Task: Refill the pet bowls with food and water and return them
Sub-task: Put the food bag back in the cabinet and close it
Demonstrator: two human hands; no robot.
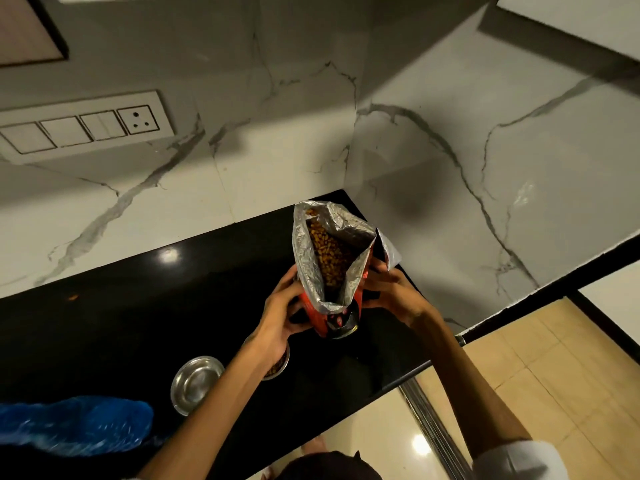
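Foil-lined food bag (332, 258), shiny metal bowl (195, 382), glossy black countertop (138, 306)

A glossy black tabletop (145, 306) fills a corner and reflects a ceiling light. Behind it and to the right, the walls (450, 161) are white marble-look tiles with grey veins. A white switch panel (83, 128) with a three-pin socket is set in the back wall, upper left. Shiny beige floor tiles (540, 372) show at lower right, with a light's glare.

blue plastic bag (72, 424), switch panel (79, 128)
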